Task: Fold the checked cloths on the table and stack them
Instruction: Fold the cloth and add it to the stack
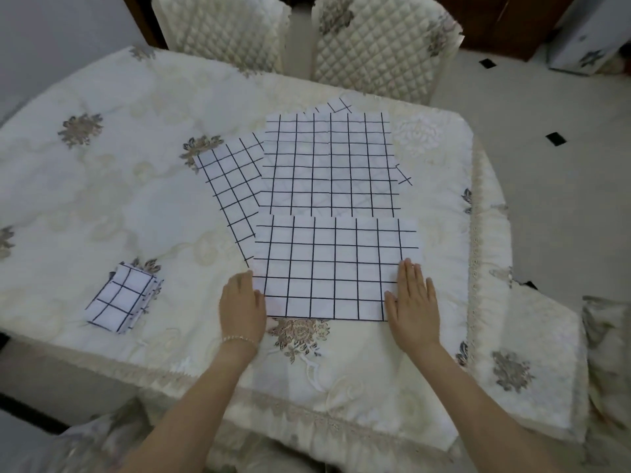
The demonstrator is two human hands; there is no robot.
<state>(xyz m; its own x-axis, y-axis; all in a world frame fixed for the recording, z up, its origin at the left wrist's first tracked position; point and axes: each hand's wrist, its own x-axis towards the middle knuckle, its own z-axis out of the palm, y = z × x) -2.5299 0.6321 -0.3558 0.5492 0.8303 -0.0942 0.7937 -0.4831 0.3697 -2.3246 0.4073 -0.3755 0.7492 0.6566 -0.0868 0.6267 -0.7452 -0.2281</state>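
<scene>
A white cloth with a black grid (333, 268), folded in half into a wide rectangle, lies nearest me on the table. My left hand (242, 303) rests at its left near corner, fingers curled over the edge. My right hand (413, 297) lies flat with fingers spread on its right near corner. Behind it a pile of unfolded checked cloths (327, 162) lies spread out, one of them (228, 186) sticking out at an angle to the left. A small stack of folded checked cloths (121, 297) sits at the near left of the table.
The table carries a cream embroidered cover (102, 165) with lace trim at the edges. Two quilted chair backs (375, 42) stand at the far side. A cushioned seat (532, 363) is at the near right, tiled floor beyond.
</scene>
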